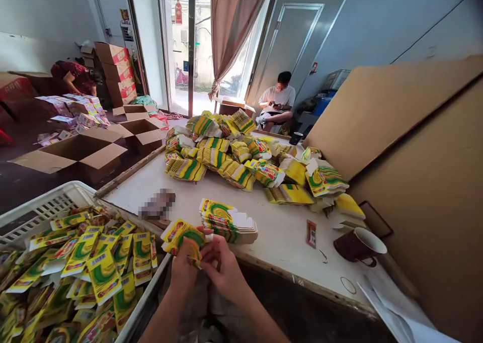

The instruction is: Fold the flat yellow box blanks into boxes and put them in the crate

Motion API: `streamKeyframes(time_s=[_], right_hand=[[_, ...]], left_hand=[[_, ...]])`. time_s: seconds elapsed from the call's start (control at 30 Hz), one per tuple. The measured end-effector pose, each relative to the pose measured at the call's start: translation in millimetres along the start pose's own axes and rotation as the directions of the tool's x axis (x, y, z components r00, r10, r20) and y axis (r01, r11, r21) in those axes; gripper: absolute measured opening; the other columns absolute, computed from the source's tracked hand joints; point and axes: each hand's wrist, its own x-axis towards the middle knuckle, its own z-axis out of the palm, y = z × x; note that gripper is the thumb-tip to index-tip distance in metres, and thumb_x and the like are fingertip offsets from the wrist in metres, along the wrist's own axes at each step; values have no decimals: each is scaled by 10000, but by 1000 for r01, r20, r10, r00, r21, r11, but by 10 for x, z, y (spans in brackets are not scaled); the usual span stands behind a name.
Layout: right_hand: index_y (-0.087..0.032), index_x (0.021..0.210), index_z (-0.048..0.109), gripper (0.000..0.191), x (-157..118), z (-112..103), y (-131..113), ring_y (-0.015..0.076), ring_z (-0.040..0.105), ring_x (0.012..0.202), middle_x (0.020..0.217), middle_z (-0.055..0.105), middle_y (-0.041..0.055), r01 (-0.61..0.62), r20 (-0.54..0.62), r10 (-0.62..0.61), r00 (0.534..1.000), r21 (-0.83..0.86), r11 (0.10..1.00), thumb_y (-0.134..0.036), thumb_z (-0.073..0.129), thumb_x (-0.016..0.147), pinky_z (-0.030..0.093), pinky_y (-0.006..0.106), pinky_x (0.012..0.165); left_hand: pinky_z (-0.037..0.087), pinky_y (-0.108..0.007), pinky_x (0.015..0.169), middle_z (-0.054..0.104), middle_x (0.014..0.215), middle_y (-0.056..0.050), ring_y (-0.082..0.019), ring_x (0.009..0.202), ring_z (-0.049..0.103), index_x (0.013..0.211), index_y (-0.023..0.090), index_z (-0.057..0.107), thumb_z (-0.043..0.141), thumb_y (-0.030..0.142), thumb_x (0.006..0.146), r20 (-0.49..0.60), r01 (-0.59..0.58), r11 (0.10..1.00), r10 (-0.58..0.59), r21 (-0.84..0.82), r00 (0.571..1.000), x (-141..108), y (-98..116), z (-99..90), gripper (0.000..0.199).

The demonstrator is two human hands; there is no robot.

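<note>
Between my two hands, at the table's front edge, is a yellow and green printed carton [176, 236]. My left hand [184, 265] has its thumb on the printed face and its fingers behind. My right hand [222, 262] pinches the carton's right end, near an end flap. Just beyond my hands a stack of flat cartons [221, 217] lies on the table, white flaps facing right. To the left, a white plastic basket [81, 188] is filled with yellow cartons [103, 275] and packets.
Bundles of flat cartons [215, 154] are heaped across the table's far side. A dark mug [356, 245], a small brown packet [311, 233] and a rubber band [347, 284] lie to the right. Open cardboard boxes [75, 152] stand on the floor. One person [278, 99] sits beyond; another [75, 76] bends at left.
</note>
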Motion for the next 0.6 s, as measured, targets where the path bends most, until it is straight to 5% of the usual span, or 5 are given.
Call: streamKeyframes(time_s=[0.13, 0.27, 0.37, 0.47, 0.6], right_hand=[[-248, 1230, 502, 525, -105, 147, -42, 201, 594, 1026, 1118, 633, 37, -10, 63, 7, 998, 49, 999, -94, 664, 755, 469, 353, 925], [-244, 1194, 554, 615, -105, 181, 27, 184, 576, 912, 975, 626, -4, -98, -1, 99, 995, 98, 990, -170, 807, 639, 469, 310, 837], [-238, 1114, 578, 536, -51, 126, 63, 143, 534, 728, 778, 561, -49, -136, -77, 154, 985, 198, 971, -244, 825, 638, 447, 262, 682], [-228, 1050, 596, 422, -4, 70, 22, 130, 499, 675, 736, 529, -51, -110, -111, 137, 984, 221, 969, -286, 798, 684, 429, 254, 644], [-211, 877, 589, 275, 10, 98, -33, 125, 468, 652, 723, 525, -42, -111, -109, 128, 986, 152, 982, -338, 771, 715, 419, 246, 608]], left_hand=[[555, -279, 660, 638, 707, -9, -161, 674, 636, 801, 186, 643, 752, 540, 680, -132, -114, 975, 90, -191, 987, -19, 107, 201, 390], [529, -241, 633, 657, 740, -15, -152, 678, 625, 814, 180, 647, 771, 604, 634, -254, -98, 994, 105, 40, 962, -68, 1, 126, 477], [558, -316, 797, 712, 972, -91, -243, 914, 670, 904, 172, 664, 729, 727, 585, -140, -52, 980, 80, 194, 987, -129, -84, -18, 644], [534, -347, 899, 692, 1099, -105, -277, 1056, 634, 1003, 186, 644, 703, 743, 592, 24, -173, 936, 174, 305, 984, -171, -71, -79, 695], [536, -296, 778, 689, 1003, -61, -206, 898, 647, 1066, 209, 587, 650, 566, 738, -40, -221, 887, 259, 405, 965, -163, -15, -33, 489]])
